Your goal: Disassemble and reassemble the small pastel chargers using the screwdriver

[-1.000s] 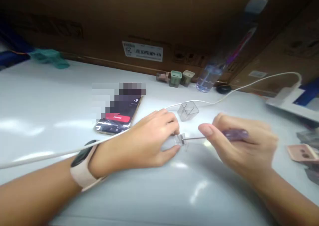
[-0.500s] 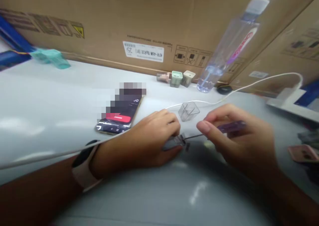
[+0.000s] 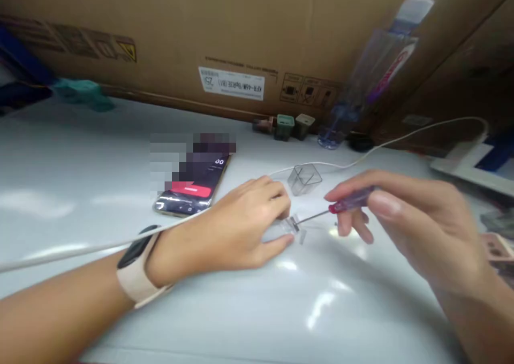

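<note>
While a small clear piece [image 3: 290, 225] is pinched narrowly against the counter [image 3: 225, 316] by the fingers of the left hand [image 3: 249, 222], the nearer one, a screwdriver [image 3: 353, 199] is gripped by those of the right hand [image 3: 425, 230], its shaft slanting down leftward to the piece's right end.

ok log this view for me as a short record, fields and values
left grip: thumb and fingers pinching a small clear piece
right grip: holding a screwdriver by its purple handle
screwdriver tip: at the clear piece's metal part; exact contact too small to tell
clear open box: beyond the small clear piece, apart from both hands
phone: face up on the table, beyond the left forearm
white cable: crosses the left wrist in view
background: bottle, cardboard box
</note>
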### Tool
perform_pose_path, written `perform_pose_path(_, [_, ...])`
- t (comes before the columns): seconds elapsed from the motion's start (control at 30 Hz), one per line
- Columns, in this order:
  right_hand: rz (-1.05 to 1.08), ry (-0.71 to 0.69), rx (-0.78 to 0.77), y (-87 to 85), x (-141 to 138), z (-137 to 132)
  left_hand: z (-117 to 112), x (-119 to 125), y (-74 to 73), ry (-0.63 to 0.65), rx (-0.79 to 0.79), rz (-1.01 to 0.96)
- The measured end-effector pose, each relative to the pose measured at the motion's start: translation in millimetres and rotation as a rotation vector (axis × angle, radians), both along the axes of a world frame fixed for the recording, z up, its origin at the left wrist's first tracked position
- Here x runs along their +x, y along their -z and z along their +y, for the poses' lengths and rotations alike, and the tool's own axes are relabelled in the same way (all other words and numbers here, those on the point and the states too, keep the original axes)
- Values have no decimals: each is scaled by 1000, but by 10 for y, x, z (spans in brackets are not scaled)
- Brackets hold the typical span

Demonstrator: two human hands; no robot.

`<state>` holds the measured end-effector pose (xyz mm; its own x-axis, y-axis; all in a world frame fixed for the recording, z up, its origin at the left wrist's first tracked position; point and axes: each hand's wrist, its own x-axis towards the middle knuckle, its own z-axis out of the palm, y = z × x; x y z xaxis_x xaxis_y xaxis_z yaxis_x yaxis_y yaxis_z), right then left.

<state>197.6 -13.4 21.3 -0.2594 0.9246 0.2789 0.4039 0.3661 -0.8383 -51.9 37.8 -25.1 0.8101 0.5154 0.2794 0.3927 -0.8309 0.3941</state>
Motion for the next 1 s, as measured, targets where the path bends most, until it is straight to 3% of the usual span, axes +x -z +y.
perform_pose_path(0.3, [-306,193,386,24,-30,3,1,0,-1,-2,-10,17])
perform_pose_path(0.53, [-395,312,538,69,-93,-1,-2,5,-3,-11,-26,24])
perform_pose_path(0.63, [-350,316,492,62,-125,-34,-6,7,-19,-17,-16,18])
perform_pose_path(0.77, [-142,287,270,48,-139,-46,-8,8,-44,-10,-30,18])
perform_pose_path(1.0, [108,-14,-20,18,-29,-9,-1,0,-28,-5,-23,36])
